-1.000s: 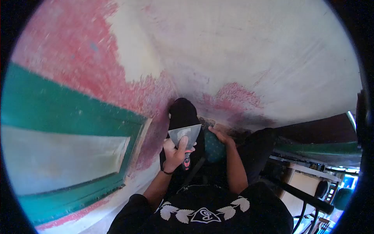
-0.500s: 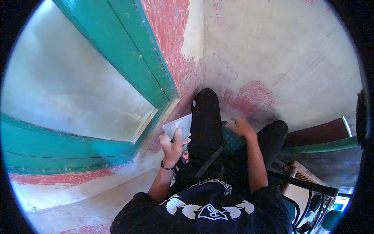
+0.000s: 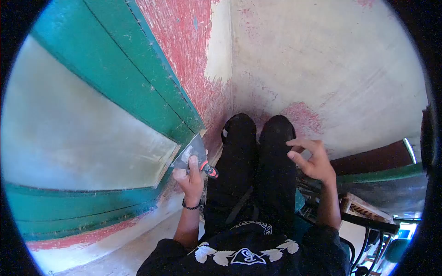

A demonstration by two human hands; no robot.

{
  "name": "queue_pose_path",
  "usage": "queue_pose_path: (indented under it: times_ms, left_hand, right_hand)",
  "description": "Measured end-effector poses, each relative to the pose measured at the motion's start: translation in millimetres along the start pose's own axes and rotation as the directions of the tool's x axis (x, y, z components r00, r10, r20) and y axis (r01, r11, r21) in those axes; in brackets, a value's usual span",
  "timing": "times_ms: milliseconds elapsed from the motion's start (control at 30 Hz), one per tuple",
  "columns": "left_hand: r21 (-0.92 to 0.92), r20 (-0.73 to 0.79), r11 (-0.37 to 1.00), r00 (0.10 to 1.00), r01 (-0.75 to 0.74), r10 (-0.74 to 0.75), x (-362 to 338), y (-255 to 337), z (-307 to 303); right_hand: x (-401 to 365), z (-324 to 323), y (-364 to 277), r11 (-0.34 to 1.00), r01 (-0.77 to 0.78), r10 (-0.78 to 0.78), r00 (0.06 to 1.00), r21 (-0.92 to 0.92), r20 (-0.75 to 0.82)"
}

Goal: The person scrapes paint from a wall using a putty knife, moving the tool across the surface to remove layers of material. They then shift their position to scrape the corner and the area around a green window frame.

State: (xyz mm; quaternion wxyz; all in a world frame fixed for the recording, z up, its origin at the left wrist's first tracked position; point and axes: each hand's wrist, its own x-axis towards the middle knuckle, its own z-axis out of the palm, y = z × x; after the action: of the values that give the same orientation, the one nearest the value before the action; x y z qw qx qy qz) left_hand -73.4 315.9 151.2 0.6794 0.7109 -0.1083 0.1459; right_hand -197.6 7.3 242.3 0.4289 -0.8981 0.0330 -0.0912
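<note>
My left hand (image 3: 189, 180) grips a putty knife (image 3: 195, 146) with a wide metal blade and a red-and-black handle. A pale smear shows on the blade, and my thumb presses on it. The blade overlaps the lower corner of the green frame (image 3: 177, 131) in this view. Over my right thigh, my right hand (image 3: 315, 163) hovers with its fingers bent and apart, holding nothing. Both my knees (image 3: 258, 133) are side by side, close to the wall corner.
Ahead is a pale wall (image 3: 331, 60) with worn patches. Peeling red paint (image 3: 177, 46) covers the strip beside the green frame. At right are a black metal chair (image 3: 368, 223), a wooden piece (image 3: 357, 204) and a dark red panel (image 3: 375, 158) with a green edge.
My right hand has moved right and lifted away from between my legs. My right knee has swung in beside the left. The putty knife has shifted left and tilted.
</note>
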Motion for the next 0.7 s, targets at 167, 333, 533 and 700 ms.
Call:
queue_pose_path:
  times_ms: [167, 333, 533, 700]
  left_hand:
    - [-0.092, 0.041, 0.992, 0.996, 0.084, -0.081, 11.3, -4.0, 32.5]
    - [0.014, -0.152, 0.997, 0.986, -0.072, 0.073, 47.3, -25.9, 120.8]
    - [0.216, -0.214, 0.963, 0.955, -0.161, 0.208, 64.2, -85.2, 180.9]
    - [0.338, -0.150, 0.917, 0.950, -0.210, 0.272, 89.9, -94.1, 203.8]
  right_hand:
    - [55.2, 54.9, 30.7, 0.945, 0.138, -0.194, 0.966, 0.298, 0.168]
    - [177.0, 122.9, 80.9, 0.743, 0.083, -0.366, 0.881, 0.664, 0.300]
    - [183.2, 178.4, 128.4, 0.468, 0.078, -0.239, 0.970, 0.880, 0.042]
    - [189.6, 174.2, 156.2, 0.665, 0.134, -0.100, 0.991, 0.735, -0.090]
